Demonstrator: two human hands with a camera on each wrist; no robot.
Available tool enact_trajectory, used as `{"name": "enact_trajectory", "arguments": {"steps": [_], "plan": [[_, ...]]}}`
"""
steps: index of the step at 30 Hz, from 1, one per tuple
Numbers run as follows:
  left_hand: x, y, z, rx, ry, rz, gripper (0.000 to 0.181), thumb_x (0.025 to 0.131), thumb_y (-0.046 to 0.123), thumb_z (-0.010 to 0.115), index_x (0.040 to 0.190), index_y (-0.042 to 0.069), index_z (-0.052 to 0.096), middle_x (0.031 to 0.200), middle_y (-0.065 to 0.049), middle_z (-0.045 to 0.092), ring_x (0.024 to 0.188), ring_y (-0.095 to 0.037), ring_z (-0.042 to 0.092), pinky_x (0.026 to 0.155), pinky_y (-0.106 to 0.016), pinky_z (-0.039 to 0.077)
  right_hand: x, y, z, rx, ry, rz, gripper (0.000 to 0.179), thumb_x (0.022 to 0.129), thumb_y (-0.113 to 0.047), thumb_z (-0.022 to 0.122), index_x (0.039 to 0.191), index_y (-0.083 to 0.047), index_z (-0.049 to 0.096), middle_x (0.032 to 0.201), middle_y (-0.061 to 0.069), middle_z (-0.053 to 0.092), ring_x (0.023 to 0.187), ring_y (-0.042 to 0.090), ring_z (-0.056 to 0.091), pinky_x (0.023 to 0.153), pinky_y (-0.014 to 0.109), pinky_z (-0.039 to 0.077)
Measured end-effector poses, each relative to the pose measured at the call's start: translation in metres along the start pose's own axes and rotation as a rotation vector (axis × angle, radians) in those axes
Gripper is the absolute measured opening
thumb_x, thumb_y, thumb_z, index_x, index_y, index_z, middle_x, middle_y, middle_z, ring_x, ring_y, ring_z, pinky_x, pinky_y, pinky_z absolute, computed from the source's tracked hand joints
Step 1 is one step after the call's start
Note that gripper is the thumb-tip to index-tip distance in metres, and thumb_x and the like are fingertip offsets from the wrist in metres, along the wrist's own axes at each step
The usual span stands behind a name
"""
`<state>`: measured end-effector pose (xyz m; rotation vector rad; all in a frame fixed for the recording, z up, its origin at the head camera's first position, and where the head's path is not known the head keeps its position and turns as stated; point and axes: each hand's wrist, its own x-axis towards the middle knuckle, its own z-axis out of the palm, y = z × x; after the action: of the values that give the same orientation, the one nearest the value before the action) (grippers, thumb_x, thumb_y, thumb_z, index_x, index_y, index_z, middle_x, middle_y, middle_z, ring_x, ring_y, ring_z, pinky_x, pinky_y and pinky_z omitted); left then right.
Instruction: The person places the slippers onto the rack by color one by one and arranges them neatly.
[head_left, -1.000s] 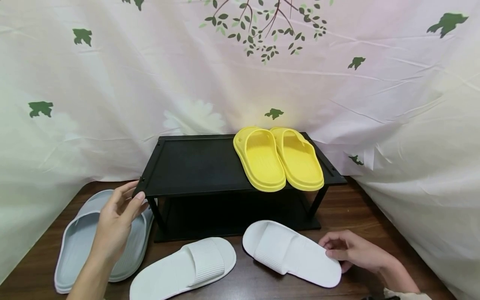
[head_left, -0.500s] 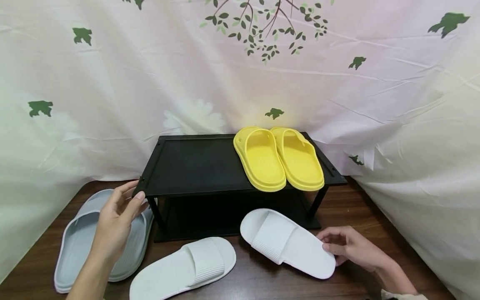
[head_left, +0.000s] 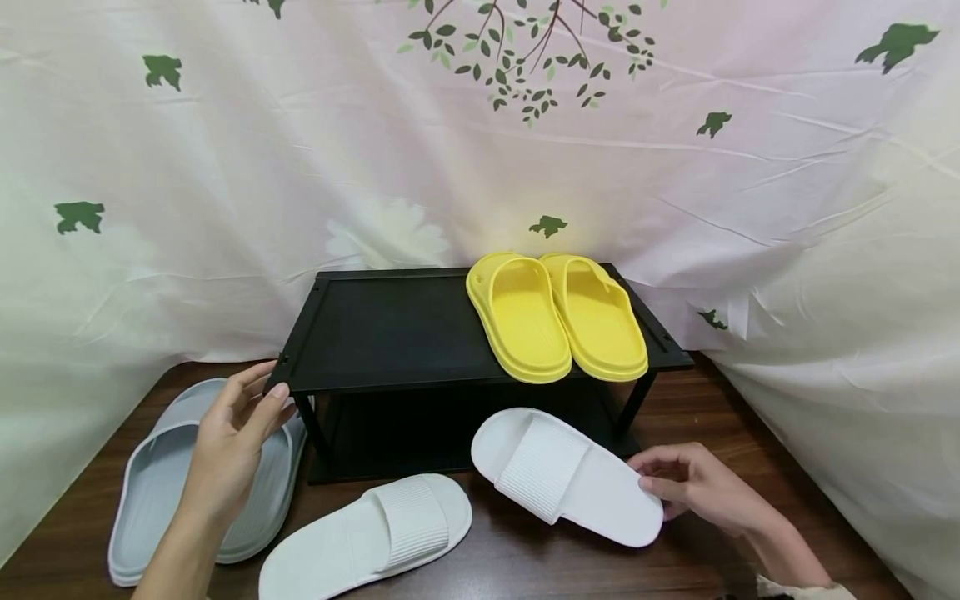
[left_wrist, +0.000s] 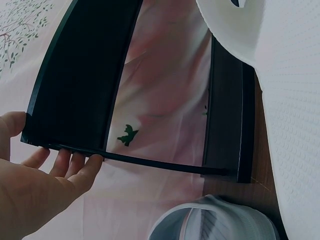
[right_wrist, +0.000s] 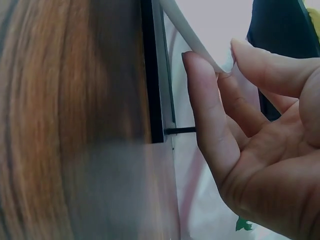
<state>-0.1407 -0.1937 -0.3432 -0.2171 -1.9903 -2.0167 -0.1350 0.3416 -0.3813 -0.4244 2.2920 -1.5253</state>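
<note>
White slipper (head_left: 566, 479) (ribbed strap (head_left: 543, 467)), aloft, near black rack (head_left: 397, 329)

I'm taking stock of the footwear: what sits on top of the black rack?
Two yellow slippers lie on the black rack, toward its right end. The left hand grips its front left corner. The surface directly beneath the slippers is covered and can't be seen.

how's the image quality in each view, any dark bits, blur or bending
Head: bright overall, but the lower shelf is lost in near-black shadow; left wrist: dimmer, with the black rack's outer edge bowed, probably lens distortion; right wrist: the wood-grain surface looks blurred with a hazy grey patch, while the right hand is sharper.
</note>
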Motion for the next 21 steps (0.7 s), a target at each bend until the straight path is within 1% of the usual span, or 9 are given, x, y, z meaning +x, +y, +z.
{"name": "enact_trajectory", "arguments": {"steps": [9, 16, 21], "plan": [[0.0, 0.001, 0.001, -0.014, -0.003, 0.003, 0.045, 0.105, 0.015, 0.059, 0.146, 0.004, 0.046, 0.135, -0.006, 0.049, 0.116, -0.014, 0.055, 0.094, -0.017, 0.053, 0.005, -0.013, 0.004, -0.036, -0.002, -0.008, 0.026, 0.098, -0.007, 0.067, 0.118, 0.009, 0.067, 0.104, 0.021, 0.065, 0.086, 0.025, 0.067, 0.063, 0.046, 0.064], [0.0, 0.001, 0.001, -0.012, 0.001, 0.006, 0.045, 0.104, 0.015, 0.06, 0.146, 0.004, 0.046, 0.134, -0.007, 0.049, 0.115, -0.014, 0.056, 0.093, -0.017, 0.053, 0.008, -0.024, 0.008, -0.039, -0.025, -0.058, 0.024, 0.098, -0.007, 0.066, 0.117, 0.008, 0.068, 0.104, 0.023, 0.066, 0.083, 0.025, 0.07, 0.062, 0.05, 0.063], [0.0, 0.001, 0.0, -0.008, 0.003, 0.003, 0.045, 0.104, 0.015, 0.06, 0.146, 0.003, 0.046, 0.134, -0.006, 0.049, 0.115, -0.014, 0.056, 0.093, -0.017, 0.053, 0.01, -0.031, 0.014, -0.039, -0.052, -0.117, 0.023, 0.099, -0.006, 0.065, 0.117, 0.007, 0.068, 0.103, 0.022, 0.068, 0.082, 0.023, 0.07, 0.061, 0.053, 0.062]]}}
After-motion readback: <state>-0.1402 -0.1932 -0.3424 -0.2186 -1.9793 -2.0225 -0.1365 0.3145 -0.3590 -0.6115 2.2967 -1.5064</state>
